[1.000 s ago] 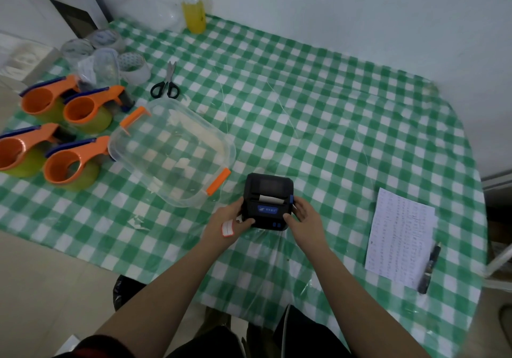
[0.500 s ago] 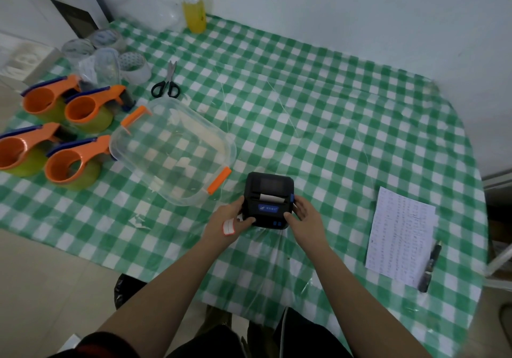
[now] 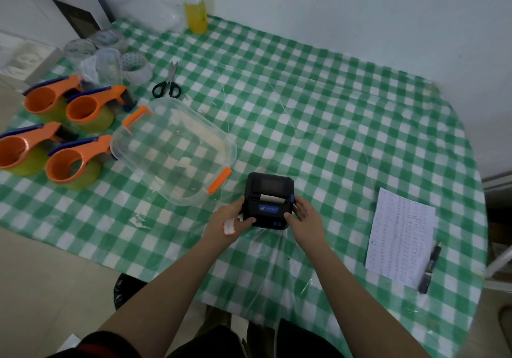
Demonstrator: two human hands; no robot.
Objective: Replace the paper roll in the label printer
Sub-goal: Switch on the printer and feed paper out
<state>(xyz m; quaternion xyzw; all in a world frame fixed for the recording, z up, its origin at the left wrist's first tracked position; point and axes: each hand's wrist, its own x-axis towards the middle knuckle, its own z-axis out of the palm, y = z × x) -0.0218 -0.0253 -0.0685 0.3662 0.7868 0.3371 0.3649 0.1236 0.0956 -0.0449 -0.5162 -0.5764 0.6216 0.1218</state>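
Both forearms reach out from the bottom of the view and meet near the front edge of the table (image 3: 332, 114), which is covered in a green-and-white checked cloth under a clear plastic sheet. The black label printer (image 3: 269, 200) sits on the cloth there, just beside the near corner of a clear plastic bin (image 3: 169, 147) with orange latches. The left hand (image 3: 232, 220) cups the printer's left side, thumb laid along the lower front corner and fingers wrapped round the flank; a small white label with a red border (image 3: 228, 227) is stuck on the back of that hand. The right hand (image 3: 304, 216) presses against the right side, fingers curled up by a blue tab at the printer's edge and thumb resting low near the front buttons. So each hand is closed lightly on the printer, holding it between them. A strip of white paper (image 3: 271, 198) shows at the slot across the top of the printer, and the lid looks closed. Off to the right, well apart, lies a printed sheet (image 3: 401, 235) with a dark pen (image 3: 429, 269) just beside it. At the far left stand four orange tape dispensers (image 3: 74, 136), with scissors (image 3: 168, 83) and rolls of tape (image 3: 135, 66) behind them.
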